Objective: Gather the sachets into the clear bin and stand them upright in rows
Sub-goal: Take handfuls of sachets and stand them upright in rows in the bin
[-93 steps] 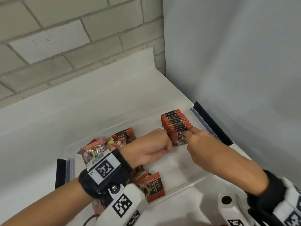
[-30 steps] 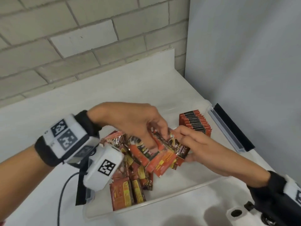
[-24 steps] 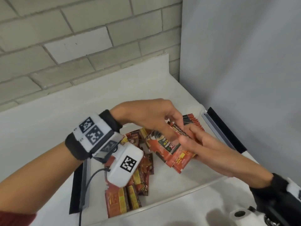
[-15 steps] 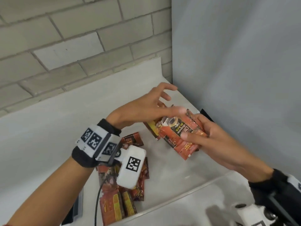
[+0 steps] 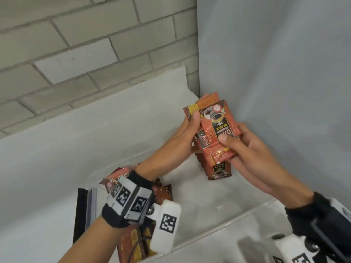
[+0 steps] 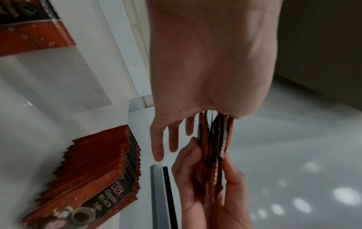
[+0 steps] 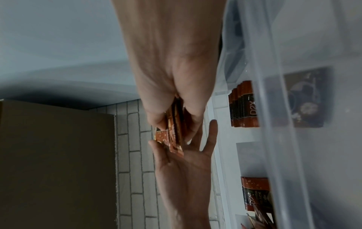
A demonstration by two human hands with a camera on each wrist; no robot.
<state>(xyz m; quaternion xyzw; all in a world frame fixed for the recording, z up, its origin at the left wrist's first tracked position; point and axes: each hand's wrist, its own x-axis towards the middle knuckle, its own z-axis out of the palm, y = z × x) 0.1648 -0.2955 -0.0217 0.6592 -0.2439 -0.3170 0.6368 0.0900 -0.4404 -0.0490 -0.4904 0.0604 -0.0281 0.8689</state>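
While hands (image 5: 214,141) grip sachets (image 5: 216,130), clear bin (image 5: 218,224) holds rows (image 5: 216,168)

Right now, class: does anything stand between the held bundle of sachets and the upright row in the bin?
Nothing visible does. The bundle, held by both hands, hangs just above the upright row in the clear bin.

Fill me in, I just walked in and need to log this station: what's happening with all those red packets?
A person is sorting coffee sachets into a clear bin. Both hands hold a small bunch of sachets above the bin: the right hand pinches it, the left hand steadies its side. One upright row of sachets stands in the bin below them. Loose sachets lie at the bin's left end, unsorted.
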